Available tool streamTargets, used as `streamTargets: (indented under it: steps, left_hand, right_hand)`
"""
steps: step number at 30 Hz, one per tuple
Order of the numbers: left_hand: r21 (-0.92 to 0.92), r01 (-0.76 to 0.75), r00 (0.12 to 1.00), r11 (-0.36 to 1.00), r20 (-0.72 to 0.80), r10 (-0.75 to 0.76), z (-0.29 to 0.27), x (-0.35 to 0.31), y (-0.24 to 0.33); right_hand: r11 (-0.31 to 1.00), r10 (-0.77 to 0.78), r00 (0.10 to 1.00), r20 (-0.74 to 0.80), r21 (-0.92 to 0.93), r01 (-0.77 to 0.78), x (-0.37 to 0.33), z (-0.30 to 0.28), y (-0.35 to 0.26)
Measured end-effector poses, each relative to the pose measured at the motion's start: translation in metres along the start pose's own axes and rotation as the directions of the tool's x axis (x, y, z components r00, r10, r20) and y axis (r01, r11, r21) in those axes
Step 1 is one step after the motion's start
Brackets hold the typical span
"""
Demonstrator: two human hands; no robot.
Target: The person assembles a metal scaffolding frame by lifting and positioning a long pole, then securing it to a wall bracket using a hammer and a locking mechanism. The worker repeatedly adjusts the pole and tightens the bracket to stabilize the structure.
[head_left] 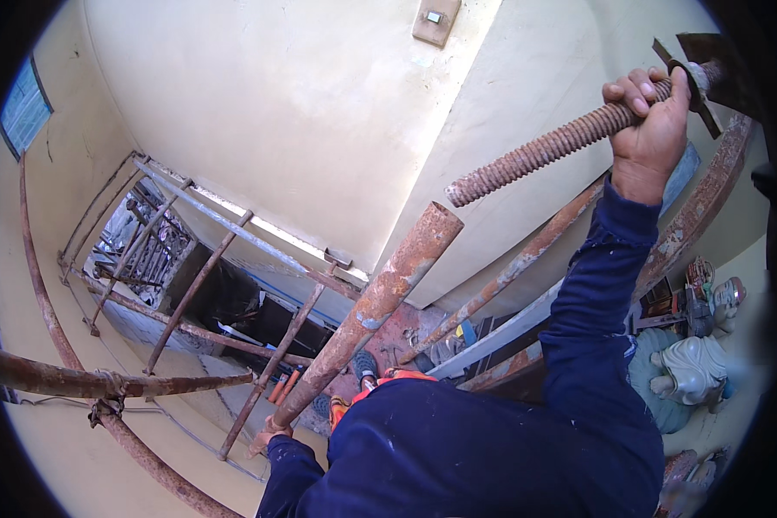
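My right hand [652,116] is raised at the upper right, its fingers wrapped round a rusty scaffold screw jack [544,155]. The thick threaded rod slants down to the left, and its nut and dark metal head sit just beyond my fist. Below its free end is the open top of a rusty scaffold pipe [375,302], with a small gap between the two. Low in the view, my left hand [270,436] is closed on that pipe near its lower part; some of its fingers are hidden. Both my arms are in dark blue sleeves.
A rusty frame of pipes [203,298] stands at the left, beside tied poles [108,386]. More pipes [527,259] slant behind my right arm. A cream wall [276,104] with a switch plate [444,22] rises ahead. At the right, a pale statue [695,367] stands among clutter.
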State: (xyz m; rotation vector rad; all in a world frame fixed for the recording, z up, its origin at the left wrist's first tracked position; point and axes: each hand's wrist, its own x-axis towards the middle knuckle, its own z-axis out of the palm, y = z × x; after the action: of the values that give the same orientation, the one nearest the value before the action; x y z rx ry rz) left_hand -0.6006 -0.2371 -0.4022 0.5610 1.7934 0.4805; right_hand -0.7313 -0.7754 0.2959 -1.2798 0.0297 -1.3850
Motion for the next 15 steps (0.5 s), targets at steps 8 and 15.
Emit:
streamTargets:
  steps: [8, 15]
  left_hand:
    - [-0.008, 0.181, 0.965, 0.983, 0.193, -0.176, 0.004, 0.01, 0.026]
    - [0.049, 0.215, 0.931, 0.976, 0.292, -0.219, 0.01, 0.013, 0.039]
  right_hand:
    - [0.995, 0.099, 0.986, -0.134, -0.005, -0.101, -0.014, -0.005, 0.032]
    - [0.935, 0.336, 0.942, -0.016, 0.124, -0.331, -0.045, 0.003, 0.054]
